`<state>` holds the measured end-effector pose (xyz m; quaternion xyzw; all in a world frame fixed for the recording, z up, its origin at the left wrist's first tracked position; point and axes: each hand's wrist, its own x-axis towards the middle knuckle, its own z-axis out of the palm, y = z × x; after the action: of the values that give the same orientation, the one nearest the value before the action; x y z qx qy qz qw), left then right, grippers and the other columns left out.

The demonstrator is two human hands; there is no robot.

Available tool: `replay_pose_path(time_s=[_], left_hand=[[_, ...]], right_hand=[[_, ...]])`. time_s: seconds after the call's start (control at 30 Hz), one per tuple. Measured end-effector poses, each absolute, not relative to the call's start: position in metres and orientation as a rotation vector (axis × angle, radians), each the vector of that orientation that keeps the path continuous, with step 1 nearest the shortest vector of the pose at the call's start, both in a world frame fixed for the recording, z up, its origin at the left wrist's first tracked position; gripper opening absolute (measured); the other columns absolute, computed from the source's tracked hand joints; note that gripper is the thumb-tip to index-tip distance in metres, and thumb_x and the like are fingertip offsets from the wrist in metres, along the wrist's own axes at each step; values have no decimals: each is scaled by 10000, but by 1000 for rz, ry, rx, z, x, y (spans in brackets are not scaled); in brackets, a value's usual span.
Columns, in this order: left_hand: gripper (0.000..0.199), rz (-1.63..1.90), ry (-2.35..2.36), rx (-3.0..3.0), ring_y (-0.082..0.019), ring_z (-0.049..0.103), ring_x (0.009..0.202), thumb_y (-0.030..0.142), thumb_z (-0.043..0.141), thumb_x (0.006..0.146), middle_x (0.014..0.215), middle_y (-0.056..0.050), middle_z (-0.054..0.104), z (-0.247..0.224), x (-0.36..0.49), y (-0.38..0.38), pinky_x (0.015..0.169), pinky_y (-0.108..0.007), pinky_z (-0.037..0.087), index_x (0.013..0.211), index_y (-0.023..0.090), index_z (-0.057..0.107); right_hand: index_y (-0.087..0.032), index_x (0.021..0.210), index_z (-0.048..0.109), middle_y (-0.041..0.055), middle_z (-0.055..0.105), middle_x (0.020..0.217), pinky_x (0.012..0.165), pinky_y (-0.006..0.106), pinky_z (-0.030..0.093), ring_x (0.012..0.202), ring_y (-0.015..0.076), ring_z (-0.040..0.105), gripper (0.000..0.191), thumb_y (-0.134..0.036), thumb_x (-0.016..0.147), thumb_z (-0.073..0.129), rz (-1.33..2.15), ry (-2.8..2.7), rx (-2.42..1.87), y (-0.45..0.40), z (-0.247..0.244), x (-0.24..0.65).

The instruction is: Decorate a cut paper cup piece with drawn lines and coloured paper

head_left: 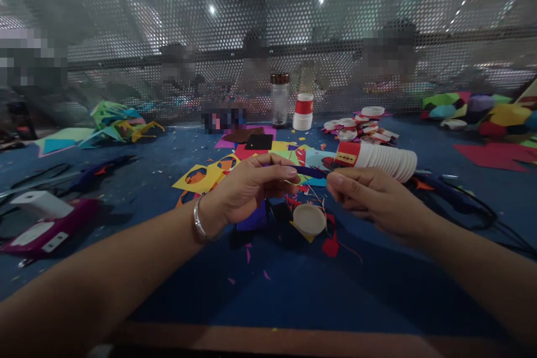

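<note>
Strip, dark and thin, is pinched at its ends by the left hand and right hand, near the pale disc; uneven pulling could crease it. Beyond the disc, rightward, the sideways cup stack might roll if bumped.

The setting was a papercraft workshop area, as its materials showed. The blue table bore coloured paper sheets with round cut-outs, small pink scraps, a toppled stack of paper cups and a corded glue gun. A magenta power strip lay at left; a perforated metal panel closed the rear. The building type could not be determined.
</note>
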<state>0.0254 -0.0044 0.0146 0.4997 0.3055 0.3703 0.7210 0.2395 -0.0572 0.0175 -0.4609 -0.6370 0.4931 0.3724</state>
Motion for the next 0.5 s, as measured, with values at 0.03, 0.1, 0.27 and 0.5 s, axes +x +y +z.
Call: replay_pose_path(time_s=[0.03,0.1,0.27,0.5], left_hand=[[131,821,657,1064,-94,686,656,195,818,711,748,-6,737,14,26,-5,670,-211,510,771,148,711],[114,831,613,1020,-90,686,657,200,815,715,754,-9,742,13,28,-7,671,-204,511,771,138,737],[123,832,589,1035,-102,692,624,191,832,711,693,8,713,8,37,-16,646,-216,522,746,127,733],[108,868,625,995,-122,700,617,203,790,763,741,-15,734,5,44,-26,638,-243,539,810,129,726]], right_hand=[[-200,610,463,-105,235,520,379,221,89,439,41,136,599,-744,776,648,1265,-1628,-1173,-57,18,240],[-203,602,446,-100,240,525,378,222,89,440,42,144,596,-732,787,649,1258,-1619,-1163,-57,17,240],[-206,626,463,-101,227,528,383,223,94,446,48,146,570,-716,811,637,1263,-1621,-1143,-57,14,239],[-199,631,459,-103,241,532,392,212,89,452,42,159,594,-736,757,679,1268,-1549,-1180,-59,10,236]])
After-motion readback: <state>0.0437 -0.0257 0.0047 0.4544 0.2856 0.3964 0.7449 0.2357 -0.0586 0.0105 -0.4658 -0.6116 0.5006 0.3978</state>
